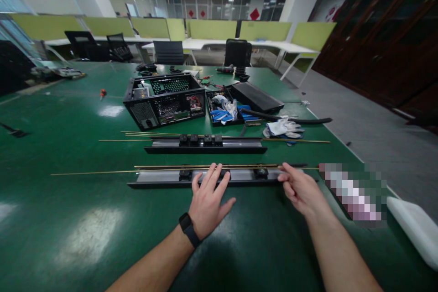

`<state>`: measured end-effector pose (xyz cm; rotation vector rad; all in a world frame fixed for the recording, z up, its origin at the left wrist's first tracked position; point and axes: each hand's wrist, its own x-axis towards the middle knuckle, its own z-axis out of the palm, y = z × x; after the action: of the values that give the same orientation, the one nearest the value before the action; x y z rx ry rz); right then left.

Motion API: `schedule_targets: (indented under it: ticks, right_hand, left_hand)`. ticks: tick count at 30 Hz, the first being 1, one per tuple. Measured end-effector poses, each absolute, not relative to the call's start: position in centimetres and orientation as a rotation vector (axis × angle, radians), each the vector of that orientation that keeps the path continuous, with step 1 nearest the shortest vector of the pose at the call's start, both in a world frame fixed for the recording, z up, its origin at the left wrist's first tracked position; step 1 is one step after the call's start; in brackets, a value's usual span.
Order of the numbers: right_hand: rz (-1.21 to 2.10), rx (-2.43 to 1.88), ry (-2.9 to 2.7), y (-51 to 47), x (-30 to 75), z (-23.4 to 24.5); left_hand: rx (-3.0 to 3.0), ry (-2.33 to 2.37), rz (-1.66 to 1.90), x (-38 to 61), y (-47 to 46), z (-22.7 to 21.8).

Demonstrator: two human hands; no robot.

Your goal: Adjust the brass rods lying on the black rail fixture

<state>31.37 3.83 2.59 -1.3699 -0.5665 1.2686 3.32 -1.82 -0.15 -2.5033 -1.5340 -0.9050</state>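
Observation:
A long black rail (160, 179) with small black blocks lies on the green table (68, 219) close to me, with thin brass rods (102, 172) along its far edge. My left hand (208, 200) rests flat on the rail's middle, fingers stretched out; a dark watch is on that wrist. My right hand (297, 189) is at the rail's right end, fingers pinched on a brass rod. A second black rail (205, 145) with blocks and rods lies parallel just beyond.
An open black computer case (162, 100) stands farther back, with a black tray of blue and white bits (224, 108), a black cover panel (256, 96) and white gloves (283, 127) to its right. The table's edge runs diagonally at right. Office chairs and desks stand behind.

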Motion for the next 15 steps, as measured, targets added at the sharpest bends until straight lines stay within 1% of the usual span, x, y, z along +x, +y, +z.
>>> schedule_targets:
  ticks: [3,5,10,15]
  right_hand:
    - [1.118,-1.372,-0.488,4.03,32.07,2.85]
    - [1.129,-1.365,-0.491,4.06,32.19,2.92]
    - [1.306,-1.369,-0.59,3.78,31.35,2.87]
    - [1.15,-1.375,-0.476,4.05,31.93,2.96]
  left_hand:
    - [-2.493,-1.537,-0.912,3.32,-1.79,-0.2]
    - [-2.489,-1.536,-0.917,3.35,-1.77,-0.18]
    - [-2.491,-1.531,-0.927,3.39,-1.8,-0.05]
    - [-2.497,-1.534,-0.923,3.34,-1.82,-0.02]
